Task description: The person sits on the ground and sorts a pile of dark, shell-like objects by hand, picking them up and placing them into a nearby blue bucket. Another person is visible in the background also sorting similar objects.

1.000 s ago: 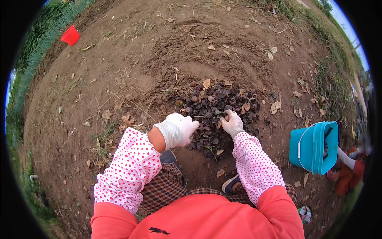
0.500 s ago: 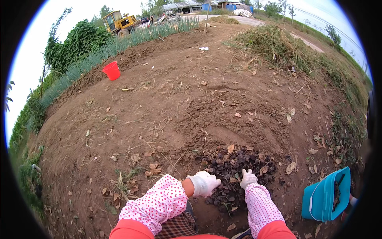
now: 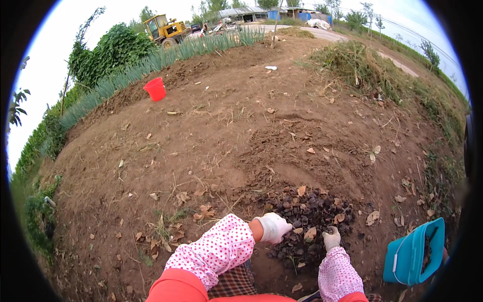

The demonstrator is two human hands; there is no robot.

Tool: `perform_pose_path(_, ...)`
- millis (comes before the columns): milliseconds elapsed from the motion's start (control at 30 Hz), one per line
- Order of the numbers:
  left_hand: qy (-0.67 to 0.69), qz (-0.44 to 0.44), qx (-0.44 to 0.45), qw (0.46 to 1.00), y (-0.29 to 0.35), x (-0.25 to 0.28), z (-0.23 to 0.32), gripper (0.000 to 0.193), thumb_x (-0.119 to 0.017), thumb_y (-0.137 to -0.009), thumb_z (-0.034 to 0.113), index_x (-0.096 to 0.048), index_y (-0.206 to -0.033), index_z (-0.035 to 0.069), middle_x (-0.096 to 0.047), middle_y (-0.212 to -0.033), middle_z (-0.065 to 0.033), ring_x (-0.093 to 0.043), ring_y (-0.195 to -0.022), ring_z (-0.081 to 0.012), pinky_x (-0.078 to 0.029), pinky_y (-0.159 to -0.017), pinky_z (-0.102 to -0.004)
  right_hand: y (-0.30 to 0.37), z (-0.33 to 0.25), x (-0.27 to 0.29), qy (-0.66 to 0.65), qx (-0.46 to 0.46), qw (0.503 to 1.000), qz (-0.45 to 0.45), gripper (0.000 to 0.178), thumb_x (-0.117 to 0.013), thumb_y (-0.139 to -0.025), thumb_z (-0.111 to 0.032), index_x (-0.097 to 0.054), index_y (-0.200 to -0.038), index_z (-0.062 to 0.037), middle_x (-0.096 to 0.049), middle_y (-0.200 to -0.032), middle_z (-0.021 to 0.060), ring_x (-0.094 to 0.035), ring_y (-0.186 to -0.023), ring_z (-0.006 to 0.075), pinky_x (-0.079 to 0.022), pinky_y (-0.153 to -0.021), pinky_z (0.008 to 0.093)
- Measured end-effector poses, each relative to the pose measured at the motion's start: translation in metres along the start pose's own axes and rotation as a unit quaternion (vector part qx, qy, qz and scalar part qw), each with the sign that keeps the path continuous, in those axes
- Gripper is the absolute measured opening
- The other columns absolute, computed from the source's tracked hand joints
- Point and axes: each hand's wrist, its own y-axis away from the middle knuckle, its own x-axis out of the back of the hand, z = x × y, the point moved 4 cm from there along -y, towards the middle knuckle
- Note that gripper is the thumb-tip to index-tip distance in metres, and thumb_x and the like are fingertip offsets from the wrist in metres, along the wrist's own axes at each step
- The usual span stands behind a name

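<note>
A heap of dark, dry, crumpled pieces (image 3: 307, 214), like blackened leaves or shrivelled caps, lies on the soil right in front of me. My left hand (image 3: 274, 228), in a white glove, rests at the heap's left edge with fingers curled together; its fingertips are hidden against the pieces. At the right edge is my right hand (image 3: 331, 239), also gloved, its thumb and fingers drawn into a pinch. Whatever lies between them is too small to name. A teal bucket (image 3: 402, 256) with a white-gripped handle stands tilted to the right, dark material inside.
Farther off to the left, a red bucket (image 3: 155, 89) sits on bare soil. Dry grass (image 3: 359, 65) is piled at the far right. Beyond a row of green onion-like plants (image 3: 201, 50) is a yellow loader (image 3: 165, 30). Another person's hand shows beside the teal bucket.
My right hand has drawn slightly back and rightward, its fingers going from spread to pinched. My left hand has pushed a little farther onto the heap. The whole view has shifted slightly left.
</note>
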Motion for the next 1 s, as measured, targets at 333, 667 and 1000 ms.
perform_pose_path(333, 0.013, 0.062, -0.016, 0.998, -0.007, 0.006, 0.013, 0.053, -0.072, -0.085, 0.03, -0.056, -0.13, 0.007, -0.07, -0.106, -0.0191, -0.07, -0.095, -0.04, -0.057, -0.081, -0.0493, 0.068, -0.088, -0.003, -0.488, -0.198, 0.819, -0.227, 0.023, -0.065, -0.097, -0.027, -0.066, -0.117, -0.0149, -0.074, -0.096, 0.006, -0.069, -0.081, 0.0277, -0.048, -0.059, 0.0423)
perform_pose_path(667, 0.169, 0.209, -0.087, 0.959, 0.004, 0.025, 0.043, 0.062, -0.071, -0.089, 0.043, -0.053, -0.141, 0.014, -0.062, -0.121, -0.0176, -0.065, -0.106, -0.0418, -0.054, -0.09, -0.0502, 0.162, -0.177, -0.011, -0.503, -0.129, 0.724, -0.455, 0.036, -0.068, -0.093, -0.034, -0.068, -0.118, -0.0071, -0.075, -0.105, 0.0103, -0.071, -0.089, 0.0304, -0.047, -0.062, 0.0388)
perform_pose_path(1000, 0.294, 0.197, -0.149, 0.923, -0.001, 0.023, 0.041, 0.041, -0.08, -0.086, 0.025, -0.067, -0.123, 0.01, -0.07, -0.105, -0.0106, -0.068, -0.101, -0.0255, -0.055, -0.088, -0.0388, 0.189, -0.214, 0.006, -0.487, -0.077, 0.719, -0.49, 0.047, -0.073, -0.09, -0.026, -0.058, -0.13, -0.0054, -0.073, -0.114, 0.0103, -0.073, -0.085, 0.0261, -0.052, -0.06, 0.034)
